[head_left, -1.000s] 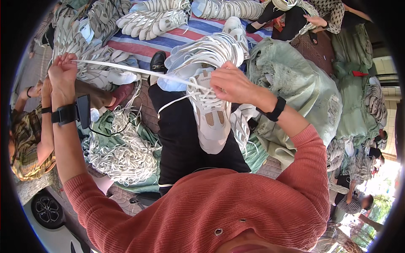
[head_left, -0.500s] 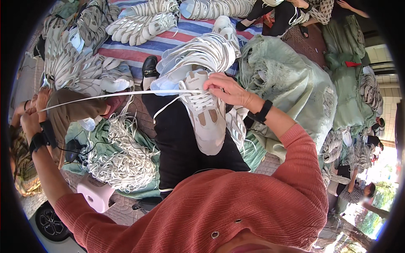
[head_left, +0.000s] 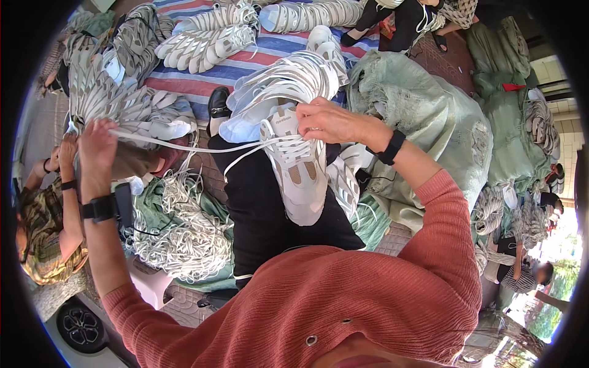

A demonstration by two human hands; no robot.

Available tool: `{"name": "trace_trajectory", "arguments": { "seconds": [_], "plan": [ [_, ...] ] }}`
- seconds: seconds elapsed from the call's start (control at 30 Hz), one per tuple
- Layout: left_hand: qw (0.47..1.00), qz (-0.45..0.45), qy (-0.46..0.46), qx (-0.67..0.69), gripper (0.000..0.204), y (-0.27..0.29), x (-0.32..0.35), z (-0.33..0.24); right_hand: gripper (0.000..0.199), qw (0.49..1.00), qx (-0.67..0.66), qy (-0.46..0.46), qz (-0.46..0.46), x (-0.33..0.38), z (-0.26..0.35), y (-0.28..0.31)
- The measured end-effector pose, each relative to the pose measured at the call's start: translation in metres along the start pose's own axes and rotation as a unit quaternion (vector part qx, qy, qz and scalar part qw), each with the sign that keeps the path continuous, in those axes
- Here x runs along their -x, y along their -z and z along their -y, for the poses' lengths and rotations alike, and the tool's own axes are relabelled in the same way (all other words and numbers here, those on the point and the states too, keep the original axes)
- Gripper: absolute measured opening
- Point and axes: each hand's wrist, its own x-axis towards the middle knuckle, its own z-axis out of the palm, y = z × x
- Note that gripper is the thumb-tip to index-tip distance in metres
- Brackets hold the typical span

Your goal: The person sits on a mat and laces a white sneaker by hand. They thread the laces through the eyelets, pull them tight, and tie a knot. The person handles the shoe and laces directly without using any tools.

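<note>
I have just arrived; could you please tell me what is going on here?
A seated person's left hand holds out a white lace that runs, slightly slack, to a pale shoe upper above their lap. The right hand pinches at the upper's laced edge. A tangle of loose laces lies to the left, and stacked uppers lie on a striped sheet ahead.

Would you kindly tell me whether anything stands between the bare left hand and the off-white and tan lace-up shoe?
Nothing visible blocks the way: the long white shoelace, held in the bare left hand, spans the gap to the off-white and tan shoe. A loose lace end dangles just below it.
</note>
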Motion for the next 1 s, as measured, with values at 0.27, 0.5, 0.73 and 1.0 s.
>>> {"name": "trace_trajectory", "arguments": {
  "seconds": [0.27,0.5,0.73,1.0],
  "plan": [
    [0.865,0.208,-0.039,-0.455,0.017,-0.143,0.067,0.152,0.002,0.981,-0.181,0.016,0.074,0.000,0.016,-0.006],
    [0.744,0.418,-0.130,-0.505,0.012,-0.187,0.097,0.259,0.010,0.987,-0.155,-0.044,0.002,-0.005,0.001,-0.007],
    [0.760,0.371,-0.137,-0.516,0.010,-0.186,0.096,0.271,0.016,0.979,-0.192,-0.068,0.005,-0.006,-0.005,0.010],
    [0.698,0.363,-0.271,-0.554,0.012,-0.187,0.106,0.263,0.017,0.970,-0.222,0.016,0.093,-0.008,-0.025,0.008]
  ]
}}
